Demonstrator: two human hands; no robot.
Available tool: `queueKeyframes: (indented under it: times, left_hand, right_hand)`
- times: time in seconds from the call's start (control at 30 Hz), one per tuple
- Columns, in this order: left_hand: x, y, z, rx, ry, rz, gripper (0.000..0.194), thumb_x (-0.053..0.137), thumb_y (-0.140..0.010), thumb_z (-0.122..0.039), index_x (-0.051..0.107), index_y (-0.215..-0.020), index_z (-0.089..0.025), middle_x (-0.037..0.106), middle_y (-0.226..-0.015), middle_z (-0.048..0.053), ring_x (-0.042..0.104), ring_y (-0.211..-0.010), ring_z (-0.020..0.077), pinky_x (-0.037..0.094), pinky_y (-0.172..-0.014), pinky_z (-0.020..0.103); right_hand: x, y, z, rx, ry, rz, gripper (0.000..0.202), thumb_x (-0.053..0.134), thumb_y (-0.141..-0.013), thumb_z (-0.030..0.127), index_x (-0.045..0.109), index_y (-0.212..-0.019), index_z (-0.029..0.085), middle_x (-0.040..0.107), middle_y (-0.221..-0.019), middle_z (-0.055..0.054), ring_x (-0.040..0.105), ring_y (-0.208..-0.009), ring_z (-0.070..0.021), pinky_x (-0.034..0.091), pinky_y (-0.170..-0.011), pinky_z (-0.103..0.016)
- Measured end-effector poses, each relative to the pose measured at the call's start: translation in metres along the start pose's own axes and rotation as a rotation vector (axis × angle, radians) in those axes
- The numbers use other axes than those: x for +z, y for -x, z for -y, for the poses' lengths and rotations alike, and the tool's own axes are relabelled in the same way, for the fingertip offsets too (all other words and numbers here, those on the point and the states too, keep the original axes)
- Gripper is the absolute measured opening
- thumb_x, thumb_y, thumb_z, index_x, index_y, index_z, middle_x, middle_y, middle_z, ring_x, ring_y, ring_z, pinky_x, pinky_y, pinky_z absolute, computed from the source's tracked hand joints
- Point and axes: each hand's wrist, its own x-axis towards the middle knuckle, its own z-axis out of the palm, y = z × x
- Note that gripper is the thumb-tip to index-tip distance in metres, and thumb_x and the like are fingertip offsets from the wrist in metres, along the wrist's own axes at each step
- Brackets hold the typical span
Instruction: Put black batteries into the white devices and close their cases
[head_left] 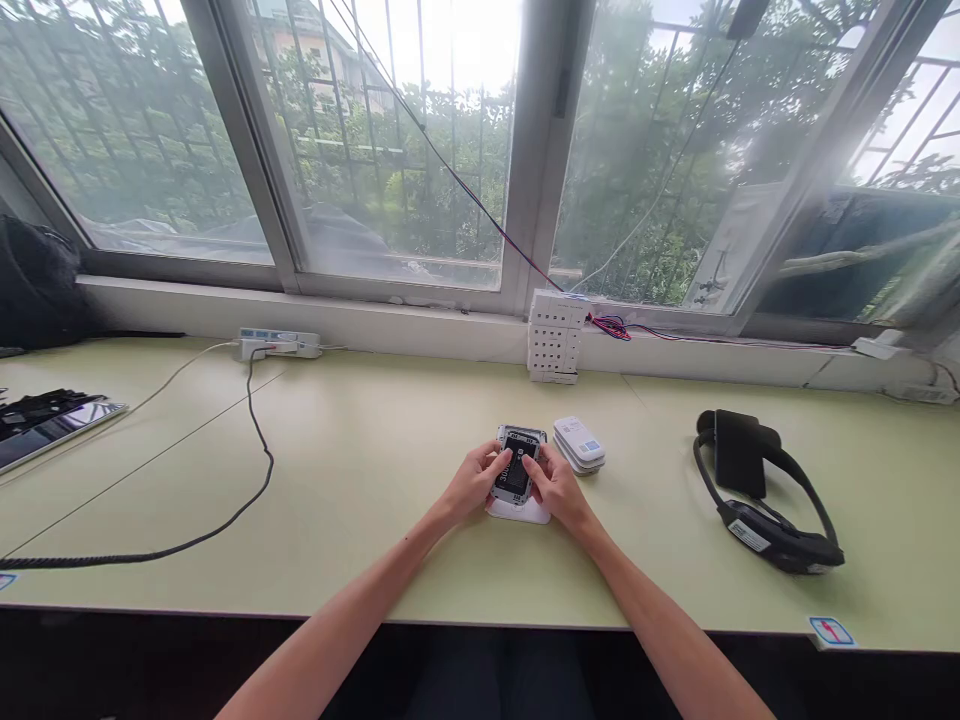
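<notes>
My left hand (478,478) and my right hand (556,485) grip a small electronic device from both sides, its black battery (514,470) facing up in a grey frame. Both thumbs rest on the battery's face. Below the device, partly hidden by it, a white rounded piece (519,510) lies near the table; I cannot tell whether the two touch. Just right of my right hand is a short stack of white rounded devices (579,445), with a printed label on the top one.
Further right sits a black headset with a strap (780,530). White boxes (556,340) stand stacked at the windowsill, wires beside them. A power strip (277,343) with a black cable (266,470) and a tablet (56,430) are on the left of the table (360,540).
</notes>
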Motion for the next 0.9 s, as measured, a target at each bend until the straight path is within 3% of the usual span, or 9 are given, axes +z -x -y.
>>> queueKeyframes:
  times: [0.33, 0.53, 0.67, 0.9]
  left_hand:
    - [0.0001, -0.0007, 0.001, 0.004, -0.011, -0.012, 0.044, 0.055, -0.084, -0.06, 0.055, -0.093, -0.016, 0.057, -0.061, -0.002, 0.045, -0.038, 0.0067, 0.034, -0.031, 0.017]
    - [0.0004, 0.0017, -0.0026, -0.046, -0.005, 0.015, 0.051, 0.061, -0.081, -0.057, 0.053, -0.11, -0.016, 0.061, -0.072, 0.002, 0.056, -0.051, 0.0103, 0.038, -0.037, 0.016]
    - [0.0009, 0.0036, -0.0047, -0.039, 0.007, 0.047, 0.055, 0.064, -0.079, -0.055, 0.049, -0.118, -0.018, 0.06, -0.073, 0.0, 0.053, -0.046, 0.0076, 0.041, -0.039, 0.017]
    - [0.0007, 0.0007, 0.0026, 0.01, 0.081, 0.029, 0.042, 0.057, -0.086, -0.053, 0.047, -0.11, -0.02, 0.059, -0.072, -0.001, 0.056, -0.045, 0.0089, 0.046, -0.042, 0.019]
  right_hand:
    - [0.0003, 0.0006, 0.0022, 0.007, 0.003, -0.008, 0.031, 0.06, -0.085, 0.053, 0.053, -0.089, 0.022, 0.052, -0.055, 0.005, 0.041, -0.036, -0.009, 0.029, -0.033, -0.022]
    - [0.0, -0.001, 0.0016, 0.025, -0.051, -0.009, 0.032, 0.06, -0.086, 0.052, 0.049, -0.09, 0.022, 0.051, -0.054, 0.007, 0.04, -0.034, -0.0081, 0.029, -0.032, -0.021]
    - [0.0007, -0.0008, 0.006, 0.027, -0.071, -0.001, 0.035, 0.061, -0.084, 0.053, 0.047, -0.088, 0.022, 0.051, -0.052, 0.007, 0.041, -0.033, -0.0082, 0.029, -0.032, -0.021]
    - [-0.0006, -0.0041, 0.0017, 0.011, -0.082, -0.014, 0.038, 0.065, -0.081, 0.054, 0.046, -0.083, 0.022, 0.052, -0.048, 0.008, 0.045, -0.033, -0.0086, 0.032, -0.032, -0.019]
